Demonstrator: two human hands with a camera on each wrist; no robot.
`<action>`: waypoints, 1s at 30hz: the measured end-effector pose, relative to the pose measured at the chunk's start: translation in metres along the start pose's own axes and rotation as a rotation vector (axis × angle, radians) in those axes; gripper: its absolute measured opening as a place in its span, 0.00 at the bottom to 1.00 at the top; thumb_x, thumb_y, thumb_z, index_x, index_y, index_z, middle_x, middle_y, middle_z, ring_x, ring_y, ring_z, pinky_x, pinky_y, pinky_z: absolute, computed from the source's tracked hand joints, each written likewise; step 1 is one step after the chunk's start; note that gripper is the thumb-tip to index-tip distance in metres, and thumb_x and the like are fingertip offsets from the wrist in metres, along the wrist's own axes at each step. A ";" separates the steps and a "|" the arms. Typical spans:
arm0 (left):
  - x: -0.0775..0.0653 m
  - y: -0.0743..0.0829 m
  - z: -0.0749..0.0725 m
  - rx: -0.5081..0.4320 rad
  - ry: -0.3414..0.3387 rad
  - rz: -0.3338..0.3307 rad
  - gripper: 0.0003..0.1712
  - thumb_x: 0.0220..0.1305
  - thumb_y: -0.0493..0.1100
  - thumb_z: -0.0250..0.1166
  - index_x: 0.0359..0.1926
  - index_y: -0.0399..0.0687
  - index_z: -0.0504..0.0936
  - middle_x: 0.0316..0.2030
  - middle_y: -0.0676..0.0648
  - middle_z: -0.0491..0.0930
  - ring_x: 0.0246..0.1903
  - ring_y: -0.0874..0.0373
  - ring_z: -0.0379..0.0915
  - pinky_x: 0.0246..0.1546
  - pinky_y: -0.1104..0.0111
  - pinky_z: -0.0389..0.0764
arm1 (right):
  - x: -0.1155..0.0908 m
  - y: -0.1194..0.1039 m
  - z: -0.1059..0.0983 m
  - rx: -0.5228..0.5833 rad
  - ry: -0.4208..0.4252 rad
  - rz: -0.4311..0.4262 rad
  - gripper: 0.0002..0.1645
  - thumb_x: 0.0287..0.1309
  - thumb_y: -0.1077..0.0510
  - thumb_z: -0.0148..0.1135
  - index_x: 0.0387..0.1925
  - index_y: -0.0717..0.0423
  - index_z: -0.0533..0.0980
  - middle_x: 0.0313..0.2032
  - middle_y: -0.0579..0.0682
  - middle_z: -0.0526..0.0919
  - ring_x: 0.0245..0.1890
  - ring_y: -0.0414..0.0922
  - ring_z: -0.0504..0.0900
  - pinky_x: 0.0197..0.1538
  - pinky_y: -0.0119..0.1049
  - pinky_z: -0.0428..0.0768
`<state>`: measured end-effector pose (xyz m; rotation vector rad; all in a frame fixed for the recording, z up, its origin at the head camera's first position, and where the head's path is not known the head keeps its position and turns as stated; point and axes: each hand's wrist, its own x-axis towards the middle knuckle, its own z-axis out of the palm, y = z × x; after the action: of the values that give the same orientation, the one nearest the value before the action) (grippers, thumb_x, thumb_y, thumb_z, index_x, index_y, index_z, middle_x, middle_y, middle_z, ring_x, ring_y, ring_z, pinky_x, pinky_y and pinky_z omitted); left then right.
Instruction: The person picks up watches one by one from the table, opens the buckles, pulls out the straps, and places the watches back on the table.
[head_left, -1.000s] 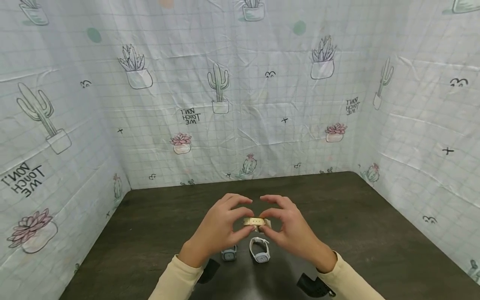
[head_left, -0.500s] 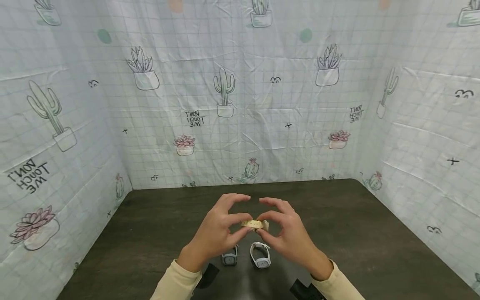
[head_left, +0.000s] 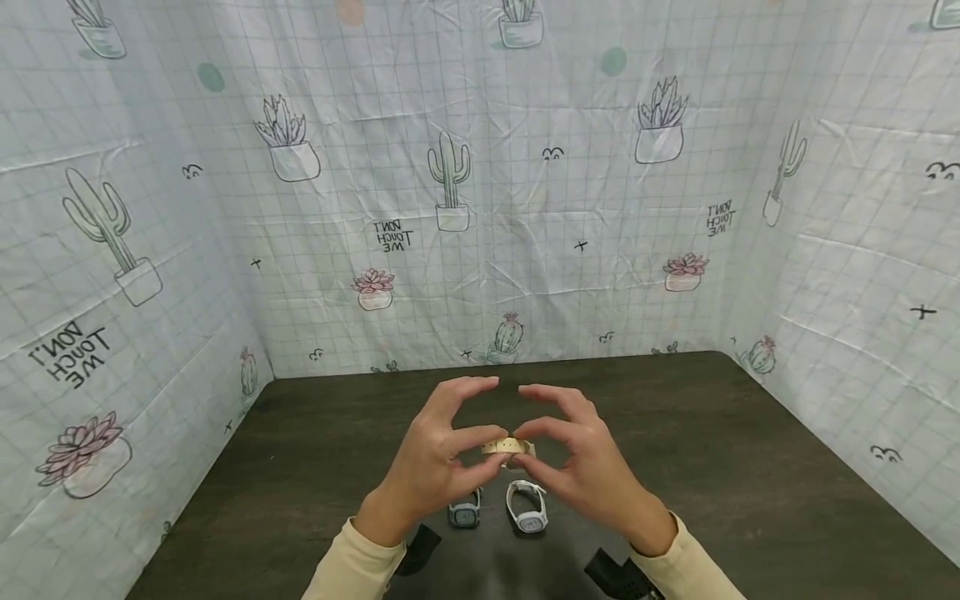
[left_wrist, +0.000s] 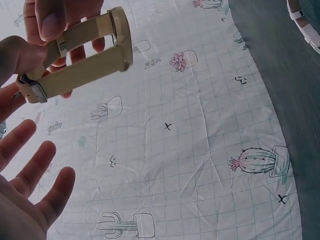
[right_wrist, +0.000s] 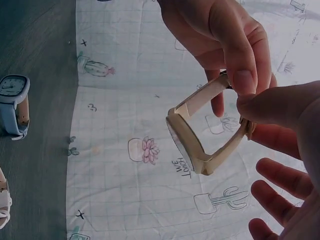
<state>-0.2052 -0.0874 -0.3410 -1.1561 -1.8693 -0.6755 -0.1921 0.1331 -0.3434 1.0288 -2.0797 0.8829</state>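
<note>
Both hands hold a cream-strapped wristwatch (head_left: 495,447) above the table in the head view. My left hand (head_left: 431,462) pinches the strap between thumb and index finger, its other fingers spread apart. From the other side my right hand (head_left: 588,467) pinches the strap close by, thumb and index fingertips nearly meeting the left ones. The strap forms a closed loop in the left wrist view, with a buckle (left_wrist: 36,93) near the fingers. The watch case (right_wrist: 186,137) hangs edge-on, away from the fingers, in the right wrist view; its dial is mostly hidden.
Below the hands, a grey-blue watch (head_left: 465,517) and a white watch (head_left: 532,522) lie on the dark wooden table (head_left: 315,467). A white cactus-print cloth (head_left: 525,250) encloses the back and sides. Dark straps (head_left: 420,550) hang at both wrists.
The index fingertips of both hands have drawn slightly closer together on the strap. The head view has shifted a little, while both table watches stay in place.
</note>
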 end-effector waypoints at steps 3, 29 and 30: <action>-0.001 0.001 0.000 0.000 -0.016 -0.013 0.06 0.53 0.44 0.74 0.33 0.54 0.88 0.62 0.41 0.71 0.62 0.47 0.67 0.57 0.54 0.75 | -0.001 0.001 0.001 0.006 -0.012 0.005 0.16 0.43 0.57 0.79 0.35 0.41 0.82 0.60 0.52 0.75 0.61 0.50 0.71 0.56 0.51 0.71; 0.000 0.001 -0.007 -0.070 -0.041 -0.075 0.08 0.51 0.42 0.75 0.35 0.58 0.89 0.64 0.42 0.68 0.64 0.48 0.63 0.52 0.53 0.73 | -0.001 0.005 -0.001 0.006 -0.033 0.013 0.17 0.43 0.58 0.79 0.34 0.39 0.80 0.60 0.51 0.75 0.60 0.49 0.71 0.55 0.54 0.71; 0.000 0.001 -0.007 -0.071 -0.042 -0.077 0.08 0.51 0.42 0.75 0.35 0.58 0.89 0.64 0.42 0.68 0.64 0.48 0.63 0.52 0.53 0.73 | -0.001 0.005 -0.001 0.005 -0.033 0.014 0.17 0.43 0.58 0.79 0.34 0.39 0.80 0.60 0.51 0.75 0.61 0.49 0.71 0.55 0.53 0.71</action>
<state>-0.2018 -0.0922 -0.3372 -1.1559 -1.9474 -0.7711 -0.1961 0.1367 -0.3447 1.0396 -2.1153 0.8838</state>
